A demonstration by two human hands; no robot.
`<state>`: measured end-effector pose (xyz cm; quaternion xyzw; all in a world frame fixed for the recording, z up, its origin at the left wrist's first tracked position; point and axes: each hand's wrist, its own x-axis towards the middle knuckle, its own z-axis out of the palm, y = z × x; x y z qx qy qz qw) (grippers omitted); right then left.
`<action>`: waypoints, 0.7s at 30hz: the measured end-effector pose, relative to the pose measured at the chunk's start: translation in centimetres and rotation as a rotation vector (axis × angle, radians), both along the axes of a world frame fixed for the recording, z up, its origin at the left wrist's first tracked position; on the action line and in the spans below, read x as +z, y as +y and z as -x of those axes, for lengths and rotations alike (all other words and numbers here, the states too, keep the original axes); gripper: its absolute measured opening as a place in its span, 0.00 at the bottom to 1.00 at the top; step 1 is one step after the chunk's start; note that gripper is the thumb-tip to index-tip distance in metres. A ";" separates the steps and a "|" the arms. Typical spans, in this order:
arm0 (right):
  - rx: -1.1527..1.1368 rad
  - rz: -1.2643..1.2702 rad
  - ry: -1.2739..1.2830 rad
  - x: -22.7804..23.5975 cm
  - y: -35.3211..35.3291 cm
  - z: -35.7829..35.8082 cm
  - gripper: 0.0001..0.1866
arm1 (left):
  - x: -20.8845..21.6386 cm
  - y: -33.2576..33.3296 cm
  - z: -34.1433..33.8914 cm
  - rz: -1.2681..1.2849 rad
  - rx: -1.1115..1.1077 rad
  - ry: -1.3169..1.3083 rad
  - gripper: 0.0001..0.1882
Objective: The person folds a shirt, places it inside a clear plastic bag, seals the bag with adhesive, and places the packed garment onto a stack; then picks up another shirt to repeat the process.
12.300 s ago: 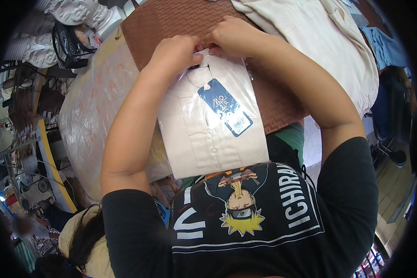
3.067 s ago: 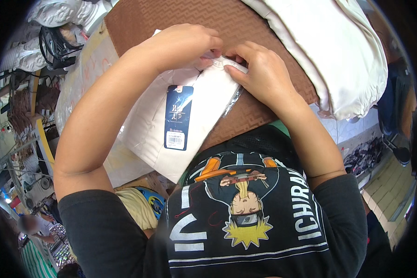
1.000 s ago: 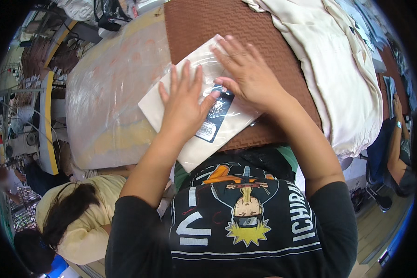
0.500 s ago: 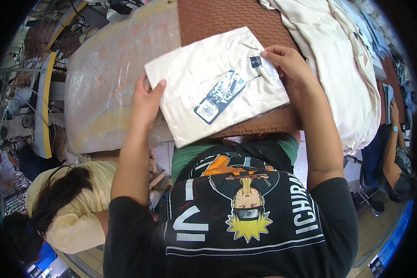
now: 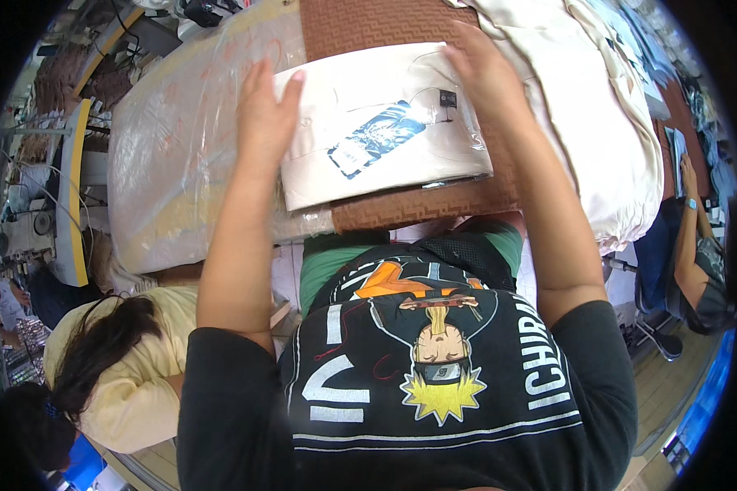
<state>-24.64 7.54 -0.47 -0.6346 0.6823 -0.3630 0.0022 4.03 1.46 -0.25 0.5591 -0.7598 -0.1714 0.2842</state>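
Note:
A folded cream shirt in a clear plastic bag (image 5: 319, 168) lies on the brown patterned cloth in front of me. A dark blue-and-white hang tag (image 5: 377, 137) shows through the plastic, along with a small black neck label (image 5: 448, 99). My left hand (image 5: 264, 119) is at the package's left edge, thumb apart from the stretched fingers. At the far right corner is my right hand (image 5: 487, 78), slightly blurred, its fingers stretched out. Whether its fingertips touch the plastic I cannot tell.
Plastic sheeting (image 5: 188, 155) covers the left part of the table, beside the brown cloth (image 5: 360, 29). Loose cream fabric (image 5: 590, 123) is heaped on the right. A person in a yellow top (image 5: 131, 376) is bent over at left; another person's arm (image 5: 690, 204) shows far right.
The bagged shirt, tilted and held up in both hands before, now lies flatter and squarer on the cloth, farther from me. Both hands have moved away from my body and loosened.

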 end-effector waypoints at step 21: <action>0.105 -0.192 0.345 -4.8 0.0 -4.8 0.36 | -4.3 4.2 5.8 0.133 0.072 -0.428 0.35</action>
